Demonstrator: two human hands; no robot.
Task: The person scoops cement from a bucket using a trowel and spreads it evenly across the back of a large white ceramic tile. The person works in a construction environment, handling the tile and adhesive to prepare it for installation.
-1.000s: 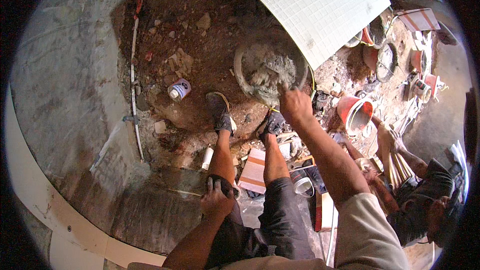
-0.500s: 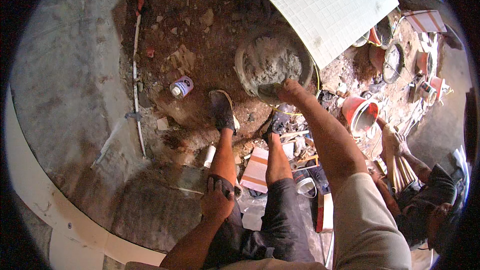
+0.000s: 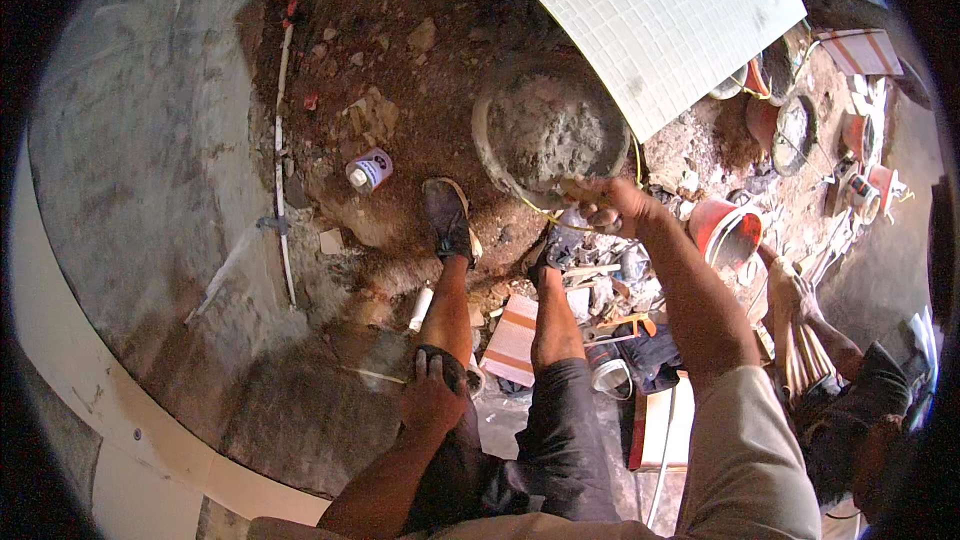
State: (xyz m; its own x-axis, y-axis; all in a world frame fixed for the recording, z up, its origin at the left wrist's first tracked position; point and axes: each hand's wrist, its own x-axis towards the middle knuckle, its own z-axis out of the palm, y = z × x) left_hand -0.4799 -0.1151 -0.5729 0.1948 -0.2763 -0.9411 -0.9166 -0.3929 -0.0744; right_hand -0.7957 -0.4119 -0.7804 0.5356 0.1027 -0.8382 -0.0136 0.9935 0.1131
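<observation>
Head view shows right hand (image 3: 614,204) near round tub (image 3: 482,132).

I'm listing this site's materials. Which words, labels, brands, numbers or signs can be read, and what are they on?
None is legible.
Purple-and-white can left of the basin: label print too small to read.
White container at far right: markings too blurred to read.

We look down from the wearer's head through the left of two side-by-side fisheye lenses, facing forward. The beige sleeve (image 3: 748,445) sits close to us, the left hand (image 3: 432,400) and right hand (image 3: 618,206) farther off, the dirt floor (image 3: 432,125) deeper still, its left edge well inside our round, dark-rimmed field.
</observation>
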